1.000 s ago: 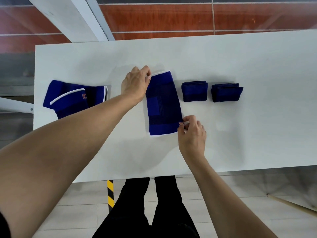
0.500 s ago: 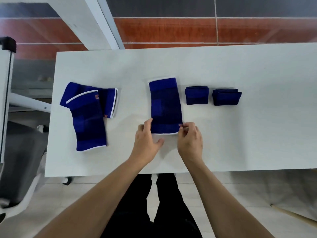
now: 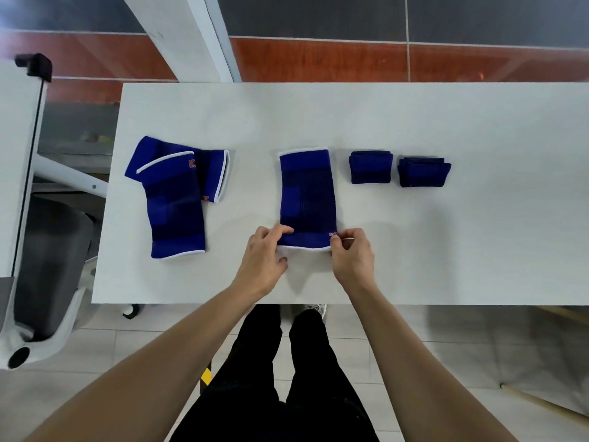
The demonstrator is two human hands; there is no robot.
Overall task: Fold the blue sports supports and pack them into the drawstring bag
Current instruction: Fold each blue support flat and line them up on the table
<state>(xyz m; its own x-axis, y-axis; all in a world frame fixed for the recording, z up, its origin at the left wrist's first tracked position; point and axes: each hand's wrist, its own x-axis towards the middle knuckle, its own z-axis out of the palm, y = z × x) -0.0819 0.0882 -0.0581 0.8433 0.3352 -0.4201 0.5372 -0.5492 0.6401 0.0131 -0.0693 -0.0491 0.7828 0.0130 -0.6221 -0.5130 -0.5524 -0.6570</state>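
A blue sports support with white hems lies flat and lengthwise in the middle of the white table. My left hand pinches its near left corner. At the near right corner, by the orange label, my right hand pinches the hem. Two folded blue supports sit in a row to the right. At the left lie two unfolded supports, one overlapping the other. No drawstring bag is in view.
A grey chair stands off the table's left edge, beside a white desk edge. My legs show below the table's near edge. A wooden stick lies on the floor at the lower right.
My left hand came from the support's far left corner down to its near left corner and now pinches it. My right hand stayed at the near right corner.
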